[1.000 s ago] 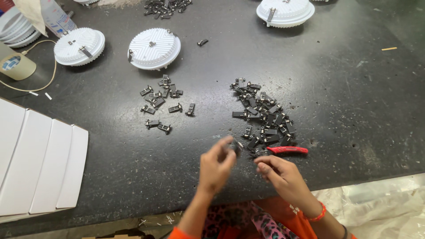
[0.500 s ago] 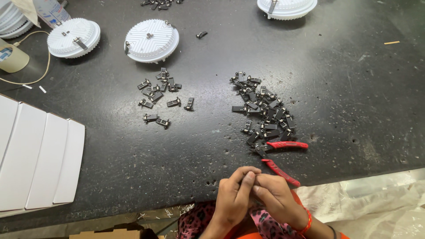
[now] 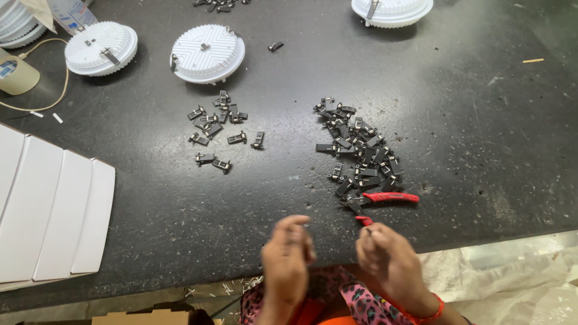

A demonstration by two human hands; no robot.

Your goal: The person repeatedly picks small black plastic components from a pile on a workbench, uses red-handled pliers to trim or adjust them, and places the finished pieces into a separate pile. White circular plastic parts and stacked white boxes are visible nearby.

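Your red-handled pliers lie on the dark counter at the near edge of the larger heap of small black clips, your right hand just below with fingers curled, grip contents unclear, and your left hand blurred beside it, grip also unclear.

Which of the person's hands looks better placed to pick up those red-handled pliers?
Probably the right hand. It sits just below the red-handled pliers, at the near end of the larger pile of small black clips. The left hand is further away.
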